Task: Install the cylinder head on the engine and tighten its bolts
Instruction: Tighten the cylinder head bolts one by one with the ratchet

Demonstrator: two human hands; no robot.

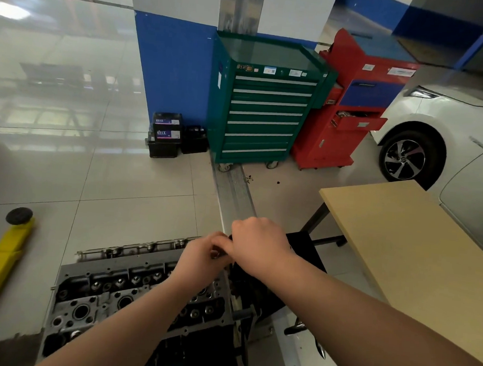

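1. While we stood over the engine (195, 358), the cylinder head (109, 296) sat on it, long axis running left to right.
2. Our left hand (202, 255) and right hand (259, 246) met at its far right end, both equally near.
3. Both grips were curled on something small and dark; we could not identify it.
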